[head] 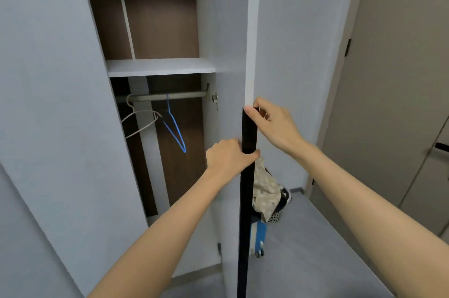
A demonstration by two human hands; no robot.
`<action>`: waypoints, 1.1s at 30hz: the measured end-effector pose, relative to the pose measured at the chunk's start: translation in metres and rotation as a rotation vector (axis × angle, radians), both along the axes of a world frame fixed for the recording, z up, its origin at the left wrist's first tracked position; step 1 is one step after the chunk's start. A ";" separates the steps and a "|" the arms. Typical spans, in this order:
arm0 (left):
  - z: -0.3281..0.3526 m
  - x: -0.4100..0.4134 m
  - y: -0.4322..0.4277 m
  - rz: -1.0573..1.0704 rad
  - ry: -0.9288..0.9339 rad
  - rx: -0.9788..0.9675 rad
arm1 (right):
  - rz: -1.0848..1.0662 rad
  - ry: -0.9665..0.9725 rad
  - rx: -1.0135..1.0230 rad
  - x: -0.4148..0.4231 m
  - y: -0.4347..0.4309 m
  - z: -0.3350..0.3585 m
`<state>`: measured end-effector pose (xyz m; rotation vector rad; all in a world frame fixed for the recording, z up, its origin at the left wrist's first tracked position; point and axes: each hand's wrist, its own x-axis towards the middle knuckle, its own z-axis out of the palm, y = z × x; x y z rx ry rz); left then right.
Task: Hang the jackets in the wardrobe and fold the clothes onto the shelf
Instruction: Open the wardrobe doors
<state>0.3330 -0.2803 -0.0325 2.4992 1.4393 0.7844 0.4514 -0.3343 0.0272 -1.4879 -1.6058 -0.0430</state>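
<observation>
While my left hand curls round the black door handle at centre frame, my right hand pinches its top end just above. Left of centre, the wardrobe rail carries two hangers (white, blue) beneath the shelf. Crumpled clothes fill a basket behind the handle.

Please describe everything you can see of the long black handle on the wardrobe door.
The black handle is a long, narrow, dark strip that runs upright along the free edge of the open pale grey wardrobe door. Its top ends partway up the door, and its bottom leaves the picture. The left hand grips it lower down, and the right hand holds its top end.
</observation>
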 end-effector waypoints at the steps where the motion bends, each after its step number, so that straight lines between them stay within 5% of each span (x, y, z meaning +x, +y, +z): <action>1: 0.001 0.012 -0.003 -0.003 0.003 -0.008 | -0.027 0.006 -0.015 0.009 -0.004 0.001; 8: -0.002 0.028 0.001 -0.021 -0.001 -0.047 | -0.115 -0.125 -0.117 0.023 -0.018 0.012; 15: -0.009 -0.021 0.006 -0.307 -0.160 -0.214 | -0.163 -0.128 0.263 -0.010 -0.035 0.000; 22: -0.026 -0.110 0.039 0.080 -0.280 -0.124 | 0.162 -0.101 0.120 -0.077 0.005 0.008; 33: -0.021 -0.245 0.150 0.434 -0.272 -0.086 | 0.302 0.113 -0.041 -0.208 0.173 -0.018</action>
